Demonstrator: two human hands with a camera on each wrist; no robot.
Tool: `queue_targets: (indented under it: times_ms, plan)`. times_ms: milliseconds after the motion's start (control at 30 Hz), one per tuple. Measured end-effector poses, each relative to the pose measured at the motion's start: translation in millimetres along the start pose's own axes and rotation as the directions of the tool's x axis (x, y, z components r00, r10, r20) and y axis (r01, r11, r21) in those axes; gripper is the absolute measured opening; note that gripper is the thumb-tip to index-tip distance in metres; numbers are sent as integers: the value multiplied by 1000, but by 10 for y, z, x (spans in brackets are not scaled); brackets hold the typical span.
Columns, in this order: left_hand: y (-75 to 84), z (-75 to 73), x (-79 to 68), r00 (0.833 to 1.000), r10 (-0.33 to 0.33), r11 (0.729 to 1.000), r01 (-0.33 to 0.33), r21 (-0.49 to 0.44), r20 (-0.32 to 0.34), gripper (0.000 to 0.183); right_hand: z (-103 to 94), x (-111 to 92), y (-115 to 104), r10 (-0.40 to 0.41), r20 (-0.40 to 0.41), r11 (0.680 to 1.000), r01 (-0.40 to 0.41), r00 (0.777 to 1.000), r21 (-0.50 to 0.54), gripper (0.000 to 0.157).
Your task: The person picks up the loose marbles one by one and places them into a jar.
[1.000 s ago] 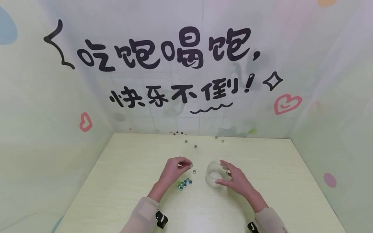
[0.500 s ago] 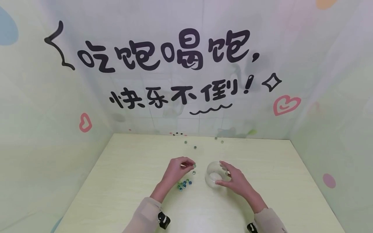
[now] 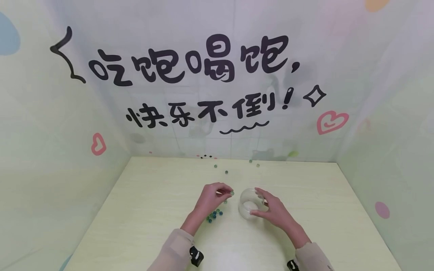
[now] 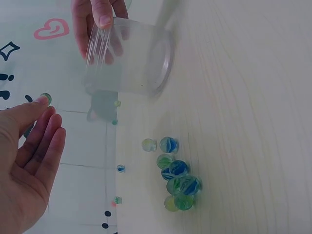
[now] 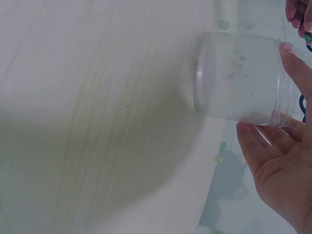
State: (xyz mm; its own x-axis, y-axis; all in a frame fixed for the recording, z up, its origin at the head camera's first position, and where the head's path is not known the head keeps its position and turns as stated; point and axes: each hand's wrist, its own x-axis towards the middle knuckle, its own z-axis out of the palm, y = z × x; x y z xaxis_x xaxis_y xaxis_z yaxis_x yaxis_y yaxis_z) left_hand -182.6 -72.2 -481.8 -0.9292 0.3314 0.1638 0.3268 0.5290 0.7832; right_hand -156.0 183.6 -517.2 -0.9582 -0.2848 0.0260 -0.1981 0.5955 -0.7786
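Between thumb and index finger, my left hand (image 3: 211, 196) pinches one greenish glass marble (image 4: 46, 99), held above the table and a little left of the jar. My right hand (image 3: 274, 208) grips a clear, wide-mouthed plastic jar (image 5: 239, 78) near its threaded rim, thumb on one side and fingers on the other. The jar stands upright on the table with its mouth up, and no marbles show inside it. Below my left hand lies a cluster of blue and green marbles (image 4: 180, 185). A pale marble (image 4: 148, 145) sits at the cluster's edge.
Several loose marbles (image 3: 226, 172) lie toward the back of the pale wooden table (image 3: 152, 210). A printed curtain (image 3: 183, 143) with black characters rises behind the table and on both sides. Black wrist cameras (image 3: 196, 256) sit at the sleeves.
My left hand has moved to the right, carrying the pinched marble closer to the jar. The right hand and the jar have stayed nearly still.
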Motion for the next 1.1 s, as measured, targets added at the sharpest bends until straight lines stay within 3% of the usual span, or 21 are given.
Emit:
queue_targets:
  times_ms: [733,1100]
  plan:
    - [77,194,55,1000,14,1000,-14,-4,21,14,12,-16,4,3,-4,1000,-3,1000,11,85]
    - [91,250,82,998,63,998,-63,-2,5,13,3,-21,-10,-20,-21,1000,20,1000,4,85]
